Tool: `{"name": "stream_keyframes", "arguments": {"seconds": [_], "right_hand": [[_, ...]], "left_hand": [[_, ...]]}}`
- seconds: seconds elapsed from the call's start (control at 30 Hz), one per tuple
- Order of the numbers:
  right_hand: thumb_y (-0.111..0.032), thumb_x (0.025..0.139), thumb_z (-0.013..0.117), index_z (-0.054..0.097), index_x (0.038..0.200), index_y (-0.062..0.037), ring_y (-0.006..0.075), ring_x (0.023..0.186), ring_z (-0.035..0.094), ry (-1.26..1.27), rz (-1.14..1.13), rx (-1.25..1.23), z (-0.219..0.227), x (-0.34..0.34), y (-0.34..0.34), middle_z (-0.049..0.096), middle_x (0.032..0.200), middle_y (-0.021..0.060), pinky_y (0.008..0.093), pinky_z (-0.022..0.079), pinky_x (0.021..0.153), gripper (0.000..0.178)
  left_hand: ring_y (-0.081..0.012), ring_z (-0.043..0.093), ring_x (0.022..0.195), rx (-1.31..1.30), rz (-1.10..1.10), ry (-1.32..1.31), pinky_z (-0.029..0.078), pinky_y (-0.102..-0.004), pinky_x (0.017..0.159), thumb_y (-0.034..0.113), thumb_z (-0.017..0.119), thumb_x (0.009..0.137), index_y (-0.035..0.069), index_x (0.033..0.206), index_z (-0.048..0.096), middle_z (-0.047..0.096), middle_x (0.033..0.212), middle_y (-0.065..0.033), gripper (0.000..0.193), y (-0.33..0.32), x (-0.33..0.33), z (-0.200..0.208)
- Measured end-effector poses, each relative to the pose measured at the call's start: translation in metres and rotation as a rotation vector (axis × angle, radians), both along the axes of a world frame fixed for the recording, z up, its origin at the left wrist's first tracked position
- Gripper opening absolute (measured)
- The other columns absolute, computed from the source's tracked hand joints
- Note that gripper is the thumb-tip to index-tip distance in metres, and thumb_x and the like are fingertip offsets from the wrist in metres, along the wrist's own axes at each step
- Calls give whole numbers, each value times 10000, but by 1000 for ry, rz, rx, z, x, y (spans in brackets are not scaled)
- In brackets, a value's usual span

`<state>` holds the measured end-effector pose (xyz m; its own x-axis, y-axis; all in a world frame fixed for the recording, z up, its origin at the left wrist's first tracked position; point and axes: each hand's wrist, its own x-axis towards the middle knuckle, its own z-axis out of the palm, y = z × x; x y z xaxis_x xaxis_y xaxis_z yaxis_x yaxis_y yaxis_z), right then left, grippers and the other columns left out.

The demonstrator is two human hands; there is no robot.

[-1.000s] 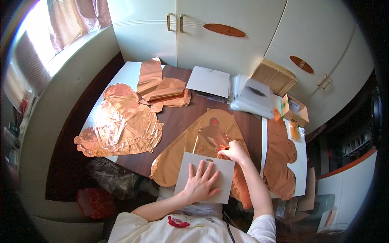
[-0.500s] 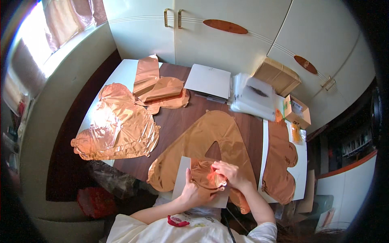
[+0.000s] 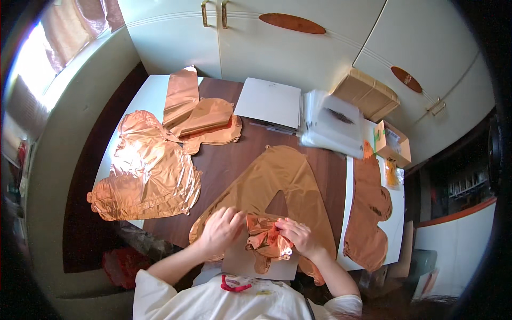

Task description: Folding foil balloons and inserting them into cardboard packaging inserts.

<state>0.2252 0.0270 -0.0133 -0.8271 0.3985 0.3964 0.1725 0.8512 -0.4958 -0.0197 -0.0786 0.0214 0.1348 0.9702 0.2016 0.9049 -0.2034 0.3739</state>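
A crumpled copper foil balloon (image 3: 272, 245) lies partly folded over a white card (image 3: 233, 264) in front of me. My right hand (image 3: 298, 234) has its fingers bent and pressed together on the foil's upper right part. At the foil's upper left corner, my left hand (image 3: 221, 232) is raised with curled fingers; whatever they pinch, if anything, is hidden. Beneath both hands and the card spreads a flat copper foil balloon shaped like a letter A (image 3: 285, 170), its lower middle covered.
Shiny copper foil balloons (image 3: 152, 165) lie stacked at the left, with folded ones (image 3: 205, 117) behind. White cards (image 3: 269, 104), clear plastic bags (image 3: 333, 125), a cardboard box (image 3: 368, 93) and a small open box (image 3: 392, 144) stand at the back. Another flat foil balloon (image 3: 365, 213) rests on the right.
My left hand has left the card's left side and moved up and left to the foil's corner. The foil on the card is now more crumpled, with its lower part lifted over.
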Motion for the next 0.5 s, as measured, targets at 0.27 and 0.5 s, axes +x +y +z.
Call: {"name": "stream_keyframes", "arguments": {"seconds": [0.27, 0.5], "right_hand": [[-98, 808, 545, 588, 822, -49, 228, 1026, 602, 13, -13, 63, 7, -4, -1, 632, 1069, 63, 370, 485, 909, 66], [-88, 809, 560, 623, 912, -43, 228, 1018, 605, -43, -4, 123, 17, 0, -5, 633, 1061, 74, 361, 491, 899, 129]], "left_hand": [[-136, 493, 1087, 206, -507, 270, 417, -281, 775, 181, 551, 742, 92, 1097, 597, 582, 1153, -2, 369, 26, -25, -9], [-124, 533, 1033, 254, -489, 258, 431, -283, 777, 166, 567, 733, 92, 1044, 622, 605, 1121, 5, 324, 22, -22, -10]]}}
